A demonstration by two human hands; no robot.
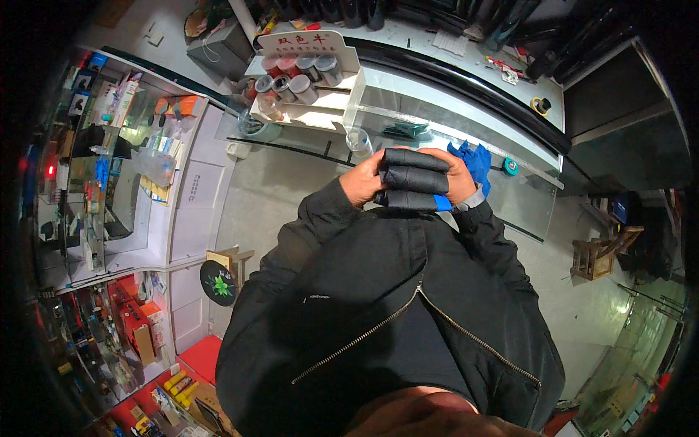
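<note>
Three black rolls (415,178), stacked one above another, are gripped between my two hands in front of my chest. The lowest roll has a blue patch at its right end. My left hand (362,179) closes on the left ends, and my right hand (461,180) wraps round the right ends. Some fingers are hidden behind the rolls. Crumpled blue plastic (478,162) shows just beyond my right hand; whether they touch I cannot tell. A clear plastic cup (358,142) stands past my left hand, at the edge of the glass counter (451,120).
On the counter at the far left, a white display rack (342,84) carries several round canisters. Dark green packs (408,131) and a teal roll (510,167) lie further right. Stocked shelves (156,240) line the left side. A round-topped stool (218,282) stands there; a wooden stool (601,255) is at right.
</note>
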